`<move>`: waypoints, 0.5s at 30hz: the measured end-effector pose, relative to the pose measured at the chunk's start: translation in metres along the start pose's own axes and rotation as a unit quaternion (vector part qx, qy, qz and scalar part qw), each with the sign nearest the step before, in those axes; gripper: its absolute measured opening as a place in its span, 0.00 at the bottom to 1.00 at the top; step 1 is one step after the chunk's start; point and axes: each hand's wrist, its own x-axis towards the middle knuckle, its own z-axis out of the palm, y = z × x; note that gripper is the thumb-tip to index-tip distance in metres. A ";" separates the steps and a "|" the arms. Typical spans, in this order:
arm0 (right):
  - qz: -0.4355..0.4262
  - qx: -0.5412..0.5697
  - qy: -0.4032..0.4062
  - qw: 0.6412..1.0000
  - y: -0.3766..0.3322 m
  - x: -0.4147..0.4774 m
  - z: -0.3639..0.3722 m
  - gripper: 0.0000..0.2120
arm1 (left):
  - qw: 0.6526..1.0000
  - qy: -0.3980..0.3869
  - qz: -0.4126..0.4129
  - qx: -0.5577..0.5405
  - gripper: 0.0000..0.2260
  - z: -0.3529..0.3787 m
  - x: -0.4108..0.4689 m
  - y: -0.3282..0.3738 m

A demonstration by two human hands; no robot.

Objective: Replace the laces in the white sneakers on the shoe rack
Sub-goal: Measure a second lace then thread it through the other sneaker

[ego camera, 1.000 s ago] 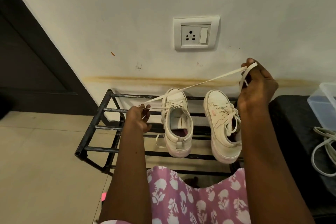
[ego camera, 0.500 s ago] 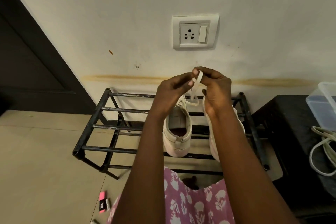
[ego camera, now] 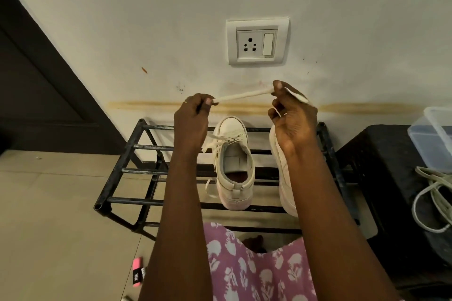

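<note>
hands have pulled apart again, left hand (ego camera: 193, 120) and right hand (ego camera: 293, 120) each pinching the lace (ego camera: 242, 95) taut between them, probably to fold it, above the white sneakers (ego camera: 233, 188) on the shoe rack (ego camera: 127, 154).

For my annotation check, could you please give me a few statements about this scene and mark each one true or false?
1. The left hand and the right hand hold a stretch of the white lace between them. True.
2. The sneaker between the arms lies on the floor. False: it sits on the black shoe rack.
3. A wall socket is mounted above the rack. True.
4. The clear container stands left of the rack. False: it is at the rack's right.
</note>
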 end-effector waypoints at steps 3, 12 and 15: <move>-0.005 0.013 -0.003 1.000 -0.001 0.001 -0.002 0.03 | 0.989 0.086 0.104 0.064 0.09 -0.014 0.002 -0.002; -0.004 -0.072 -0.054 0.996 0.000 0.004 -0.006 0.06 | 0.965 0.147 0.070 0.205 0.10 -0.029 0.003 -0.007; -0.032 -0.245 -0.096 0.964 0.002 0.003 -0.005 0.08 | 0.980 0.065 0.042 0.185 0.11 -0.025 0.005 -0.010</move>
